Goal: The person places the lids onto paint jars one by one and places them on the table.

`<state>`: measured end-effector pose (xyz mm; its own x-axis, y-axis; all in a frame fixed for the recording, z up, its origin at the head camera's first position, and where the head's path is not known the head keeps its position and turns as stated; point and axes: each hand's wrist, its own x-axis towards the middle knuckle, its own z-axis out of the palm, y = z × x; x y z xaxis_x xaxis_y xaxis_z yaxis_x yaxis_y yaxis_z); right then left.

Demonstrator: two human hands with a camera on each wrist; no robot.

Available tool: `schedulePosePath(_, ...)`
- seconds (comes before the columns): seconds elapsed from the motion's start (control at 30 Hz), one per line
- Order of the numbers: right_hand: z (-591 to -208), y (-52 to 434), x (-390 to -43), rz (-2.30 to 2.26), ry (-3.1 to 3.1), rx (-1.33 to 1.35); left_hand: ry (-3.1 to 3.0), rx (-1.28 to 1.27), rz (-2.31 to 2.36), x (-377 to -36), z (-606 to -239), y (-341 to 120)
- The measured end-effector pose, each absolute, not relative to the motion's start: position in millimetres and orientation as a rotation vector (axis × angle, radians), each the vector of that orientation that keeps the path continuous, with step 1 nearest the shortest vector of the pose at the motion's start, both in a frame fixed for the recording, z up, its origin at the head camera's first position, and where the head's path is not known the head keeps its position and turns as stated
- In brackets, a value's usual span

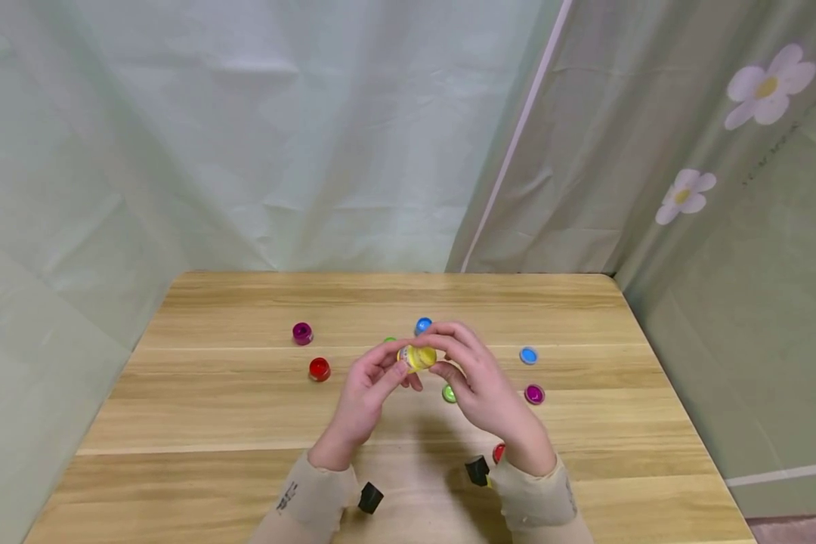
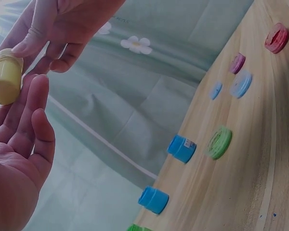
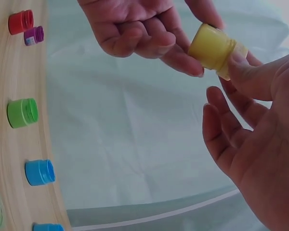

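Note:
A small yellow paint jar (image 1: 416, 358) is held tilted above the table, between both hands. My left hand (image 1: 366, 393) pinches its body between thumb and fingers. My right hand (image 1: 479, 385) grips the other end, its thumb pressed near the neck and cap in the right wrist view, where the yellow jar (image 3: 209, 46) shows its smooth body. The outer fingers of both hands curve loosely away from the jar. Below the hands lies a green lid (image 1: 449, 393), partly covered by the right hand in the head view.
On the wooden table (image 1: 211, 408), a purple jar (image 1: 302, 333) and red jar (image 1: 319, 369) stand left. Blue jars (image 2: 182, 148) and a green jar (image 3: 22, 113) stand farther back. Right of the hands lie a blue lid (image 1: 528, 355), purple lid (image 1: 534, 394) and red lid (image 2: 277, 38).

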<state>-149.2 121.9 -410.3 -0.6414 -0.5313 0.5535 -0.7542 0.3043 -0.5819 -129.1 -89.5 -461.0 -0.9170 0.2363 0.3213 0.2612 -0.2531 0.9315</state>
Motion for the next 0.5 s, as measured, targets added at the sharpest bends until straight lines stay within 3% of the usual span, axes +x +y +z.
schedulePosePath(0.5, -408.6, 124.4, -149.1, 1.117, -2.316, 1.137, -1.945, -0.633, -2.348, -130.0, -460.8, -90.6)
